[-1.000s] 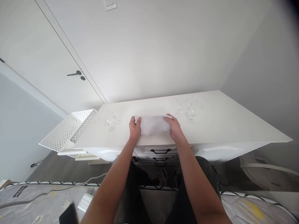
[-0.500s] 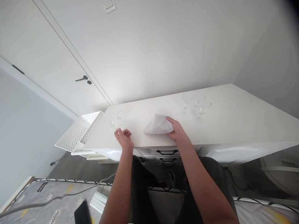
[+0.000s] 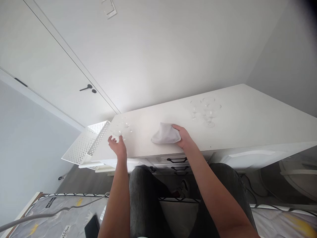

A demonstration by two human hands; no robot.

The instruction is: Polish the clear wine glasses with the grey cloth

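I record my right hand clamped on the folded cloth, my left hand spread open just short of the clear glasses, none yet lifted.

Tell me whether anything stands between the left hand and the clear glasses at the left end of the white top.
Nothing visible does. The left hand is open close to the left glasses, with only bare white top between. The cloth, gripped by the right hand, lies off to the side, out of that path.
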